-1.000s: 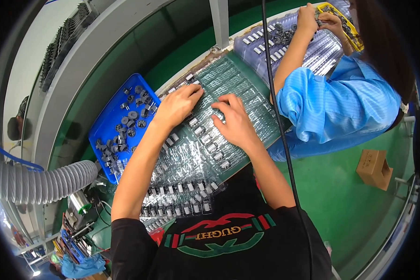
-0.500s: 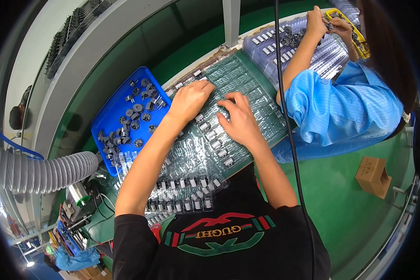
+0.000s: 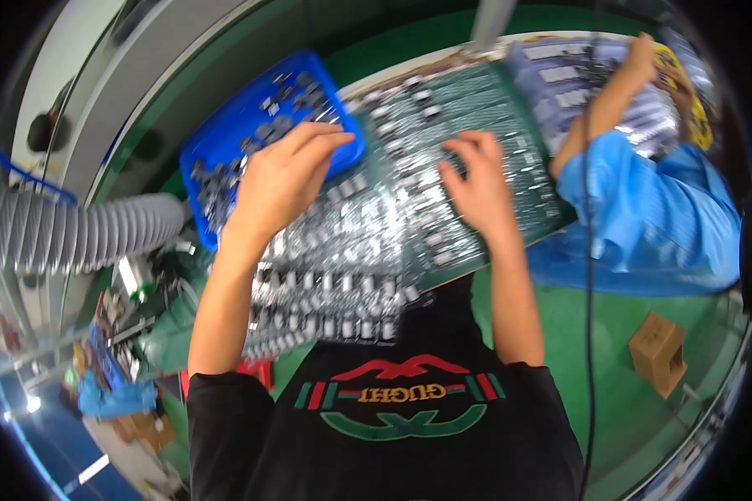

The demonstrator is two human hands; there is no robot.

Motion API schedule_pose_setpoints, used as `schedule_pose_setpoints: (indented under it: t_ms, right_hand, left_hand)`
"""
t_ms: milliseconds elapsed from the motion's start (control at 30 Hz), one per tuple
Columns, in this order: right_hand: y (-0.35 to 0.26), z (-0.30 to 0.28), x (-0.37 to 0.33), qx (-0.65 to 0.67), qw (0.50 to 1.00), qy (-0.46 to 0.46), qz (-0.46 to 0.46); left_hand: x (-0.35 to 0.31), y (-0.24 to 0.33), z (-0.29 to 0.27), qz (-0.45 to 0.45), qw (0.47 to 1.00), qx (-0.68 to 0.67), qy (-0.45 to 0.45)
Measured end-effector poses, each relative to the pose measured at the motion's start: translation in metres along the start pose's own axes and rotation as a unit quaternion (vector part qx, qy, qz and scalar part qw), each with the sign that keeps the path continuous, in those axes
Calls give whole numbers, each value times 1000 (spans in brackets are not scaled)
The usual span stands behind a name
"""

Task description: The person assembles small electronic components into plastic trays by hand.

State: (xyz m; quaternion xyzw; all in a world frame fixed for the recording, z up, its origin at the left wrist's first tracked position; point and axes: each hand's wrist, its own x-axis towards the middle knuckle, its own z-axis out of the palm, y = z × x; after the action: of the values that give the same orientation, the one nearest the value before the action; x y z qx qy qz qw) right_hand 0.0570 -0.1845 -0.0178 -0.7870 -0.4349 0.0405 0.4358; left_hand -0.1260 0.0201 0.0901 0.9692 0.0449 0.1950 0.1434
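My left hand [image 3: 286, 185] is raised over the right edge of a blue tray [image 3: 358, 154], its fingers stretched out to the right and nothing visible in them. Small dark round components [image 3: 276, 129] lie loose inside that tray. Above a clear ribbed plastic tray [image 3: 518, 125] hovers my right hand [image 3: 483, 188], thumb and fingers apart. White-and-dark components [image 3: 430, 112] sit in the left part of this plastic tray. Another clear plastic tray [image 3: 330, 224], filled with rows of similar components, lies nearer me on the left. Motion blur softens both hands.
At right a co-worker in a blue sleeve [image 3: 627, 209] reaches over another plastic tray [image 3: 551, 71]. A black cable [image 3: 591, 275] hangs down in front. A grey ribbed hose [image 3: 83, 230] comes in from the left. A cardboard box [image 3: 656, 351] stands on the green floor.
My left hand has moved left, from the plastic tray to the blue tray, its fingers now extended. My right hand stays above the plastic tray. The whole view has shifted.
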Motion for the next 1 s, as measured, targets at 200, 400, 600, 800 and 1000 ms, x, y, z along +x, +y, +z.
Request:
schedule_pose_setpoints:
  t_ms: [200,400,600,800,1000]
  right_hand:
    - [1,-9,2,-45,998,-17,30]
    - [0,-8,4,-67,996,-35,43]
    - [-2,-6,1,-75,995,-42,46]
    - [-3,-8,1,-71,995,-41,50]
    - [-2,-8,3,-75,996,-37,40]
  left_hand:
    - [-128,2,-86,-218,967,12,-129]
    - [-180,29,-75,-175,967,106,-153]
    - [-194,17,-42,-145,970,140,-137]
    - [-198,5,-28,-125,980,140,-73]
    - [-203,6,-27,-109,980,166,-31]
